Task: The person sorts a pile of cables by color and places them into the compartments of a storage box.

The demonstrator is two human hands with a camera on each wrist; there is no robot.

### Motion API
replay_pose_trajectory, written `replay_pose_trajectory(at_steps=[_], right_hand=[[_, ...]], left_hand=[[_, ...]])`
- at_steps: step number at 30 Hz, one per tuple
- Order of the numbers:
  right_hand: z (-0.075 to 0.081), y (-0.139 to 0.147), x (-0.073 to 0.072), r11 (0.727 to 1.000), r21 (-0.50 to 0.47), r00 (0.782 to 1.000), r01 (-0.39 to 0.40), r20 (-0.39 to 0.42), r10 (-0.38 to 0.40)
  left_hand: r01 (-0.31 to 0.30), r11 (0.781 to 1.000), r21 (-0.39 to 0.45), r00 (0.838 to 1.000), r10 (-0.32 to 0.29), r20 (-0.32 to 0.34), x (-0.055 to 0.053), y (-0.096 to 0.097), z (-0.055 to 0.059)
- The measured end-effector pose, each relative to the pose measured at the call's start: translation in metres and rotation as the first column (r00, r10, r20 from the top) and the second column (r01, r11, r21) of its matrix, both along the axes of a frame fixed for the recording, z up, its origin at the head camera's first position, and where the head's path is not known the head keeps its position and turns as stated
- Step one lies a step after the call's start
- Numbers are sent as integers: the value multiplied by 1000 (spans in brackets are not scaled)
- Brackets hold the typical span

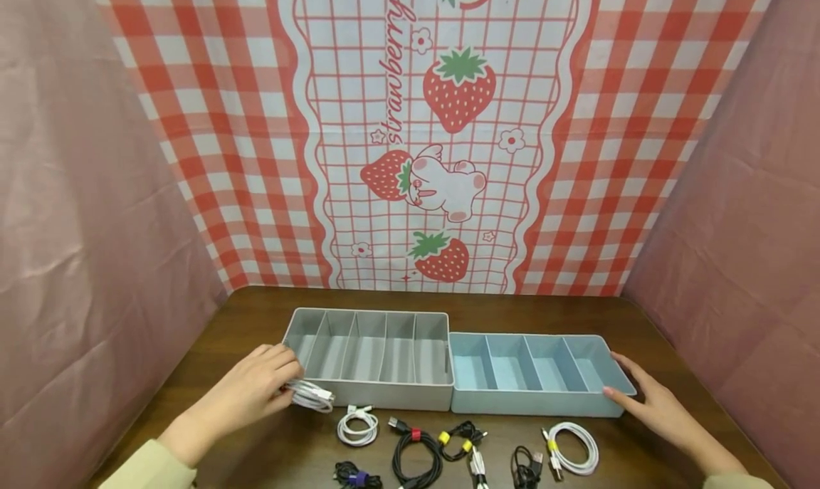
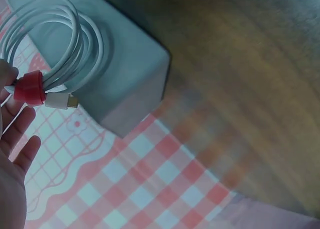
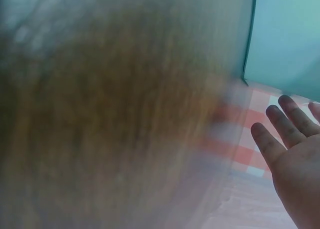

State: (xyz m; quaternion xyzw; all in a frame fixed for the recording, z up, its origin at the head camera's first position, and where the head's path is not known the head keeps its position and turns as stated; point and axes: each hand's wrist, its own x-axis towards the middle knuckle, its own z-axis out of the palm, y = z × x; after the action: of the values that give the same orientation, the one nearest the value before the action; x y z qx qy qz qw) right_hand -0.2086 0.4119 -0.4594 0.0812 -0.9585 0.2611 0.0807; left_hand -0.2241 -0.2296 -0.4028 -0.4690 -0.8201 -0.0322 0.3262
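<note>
My left hand pinches a coiled white cable near the front left corner of the grey divided box. A red tie binds that coil, and a white connector sticks out beside it in the left wrist view. Several bare compartments show inside the grey box. Against its right end stands a light blue divided box. My right hand is at the blue box's right end, thumb by the front corner and fingers along the side. In the right wrist view its fingers are spread and fairly straight.
In front of the boxes lie a small white coil, a black cable with a red tie, a black cable with yellow ties, a purple-tied black cable and a white yellow-tied cable. A checked strawberry cloth hangs behind.
</note>
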Motion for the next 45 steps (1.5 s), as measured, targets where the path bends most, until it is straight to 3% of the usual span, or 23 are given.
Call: replay_pose_trajectory(at_steps=[12, 18, 23, 32, 39, 45], right_hand=[[2, -1, 0, 1000, 0, 999, 3, 35, -3], [2, 0, 2, 1000, -7, 999, 10, 51, -9], [3, -1, 3, 1000, -13, 998, 9, 61, -8], [3, -2, 2, 1000, -19, 998, 0, 70, 1], [3, -2, 2, 1000, -30, 999, -7, 54, 8], [2, -2, 2, 1000, -30, 999, -6, 45, 7]], left_hand=[[-45, 999, -7, 999, 45, 17, -1, 5, 31], [-138, 990, 14, 990, 137, 41, -4, 10, 46], [-244, 969, 34, 969, 242, 56, -6, 14, 54], [-366, 928, 72, 930, 360, 80, -16, 21, 60], [-468, 882, 57, 874, 451, 183, -27, 29, 64], [-534, 844, 48, 829, 512, 223, -40, 39, 61]])
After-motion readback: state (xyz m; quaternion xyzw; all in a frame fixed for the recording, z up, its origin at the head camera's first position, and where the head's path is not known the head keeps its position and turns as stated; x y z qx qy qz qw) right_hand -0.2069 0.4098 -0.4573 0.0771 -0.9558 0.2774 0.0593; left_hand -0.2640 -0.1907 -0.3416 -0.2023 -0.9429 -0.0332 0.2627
